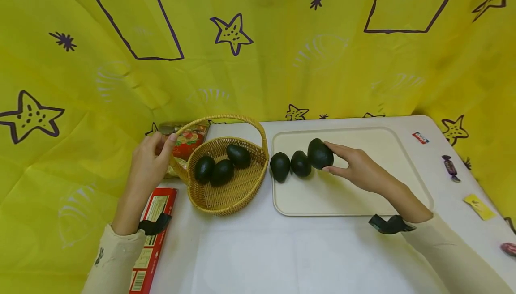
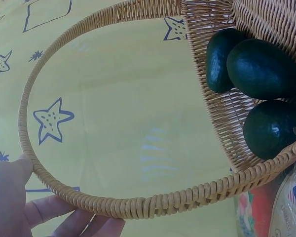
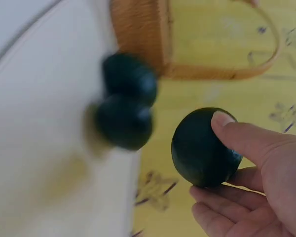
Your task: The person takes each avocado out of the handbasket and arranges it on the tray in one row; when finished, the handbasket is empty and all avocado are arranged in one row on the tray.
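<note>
My right hand (image 1: 359, 168) holds a dark green avocado (image 1: 320, 154) between thumb and fingers, raised over the cream tray (image 1: 363, 195). In the right wrist view the thumb presses on top of the held avocado (image 3: 204, 148) and the fingers support it below. Two more avocados, one at the tray's left edge (image 1: 280, 167) and one beside it (image 1: 301, 164), lie touching or nearly so. My left hand (image 1: 151, 162) grips the handle (image 2: 138, 207) of a wicker basket (image 1: 238, 200). Inside that basket three avocados (image 2: 264, 69) rest together towards the back.
Behind the basket lies a red food packet (image 1: 189, 144), partly hidden. A long red box (image 1: 155, 236) sits under my left forearm. Along the table's right side are several wrapped sweets, including a purple one (image 1: 450, 168) and a yellow packet (image 1: 479, 206). Yellow patterned cloth (image 1: 262, 74) hangs behind.
</note>
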`<state>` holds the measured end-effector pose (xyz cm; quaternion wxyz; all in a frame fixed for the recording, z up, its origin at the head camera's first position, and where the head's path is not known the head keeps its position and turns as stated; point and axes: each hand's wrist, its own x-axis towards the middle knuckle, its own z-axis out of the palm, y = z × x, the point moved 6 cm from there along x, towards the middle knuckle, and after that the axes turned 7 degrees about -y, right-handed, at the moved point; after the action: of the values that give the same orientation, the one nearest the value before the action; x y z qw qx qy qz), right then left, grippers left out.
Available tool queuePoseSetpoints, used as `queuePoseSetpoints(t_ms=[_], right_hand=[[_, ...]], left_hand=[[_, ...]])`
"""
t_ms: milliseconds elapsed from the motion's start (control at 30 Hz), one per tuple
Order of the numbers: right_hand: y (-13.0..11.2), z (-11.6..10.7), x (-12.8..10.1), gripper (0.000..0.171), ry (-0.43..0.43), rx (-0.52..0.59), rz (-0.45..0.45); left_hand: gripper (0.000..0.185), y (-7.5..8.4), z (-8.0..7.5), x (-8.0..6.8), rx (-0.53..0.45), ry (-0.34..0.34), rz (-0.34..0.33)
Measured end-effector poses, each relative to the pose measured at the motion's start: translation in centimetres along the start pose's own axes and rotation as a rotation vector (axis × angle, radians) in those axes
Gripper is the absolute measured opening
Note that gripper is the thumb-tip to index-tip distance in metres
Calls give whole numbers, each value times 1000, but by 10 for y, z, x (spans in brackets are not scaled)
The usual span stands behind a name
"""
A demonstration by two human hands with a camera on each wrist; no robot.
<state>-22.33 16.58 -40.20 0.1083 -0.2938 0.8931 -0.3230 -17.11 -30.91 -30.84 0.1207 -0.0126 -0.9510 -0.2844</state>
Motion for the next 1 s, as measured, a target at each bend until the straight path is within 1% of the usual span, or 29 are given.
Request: queuePoseSetpoints(t_ms=[100, 233, 367, 500, 567, 733, 1000], right_hand=[[21, 3, -2, 72, 6, -5, 40], [42, 11, -2, 73, -2, -9, 69], [56, 18, 1, 74, -9, 10, 83], [65, 25, 4, 75, -22, 32, 98], [67, 29, 6, 75, -27, 43, 100], [65, 34, 12, 72, -18, 62, 72], [58, 37, 14, 70, -5, 46, 55]], left_hand=[[48, 0, 0, 0, 3, 3, -3], [47, 0, -1, -1, 4, 3, -7], [48, 0, 0, -1, 6, -2, -13], [48, 1, 1, -1, 5, -9, -19], [48, 0, 1, -1, 1, -13, -22], [47, 0, 0, -1, -5, -12, -26], [47, 0, 0, -1, 2, -12, -25]])
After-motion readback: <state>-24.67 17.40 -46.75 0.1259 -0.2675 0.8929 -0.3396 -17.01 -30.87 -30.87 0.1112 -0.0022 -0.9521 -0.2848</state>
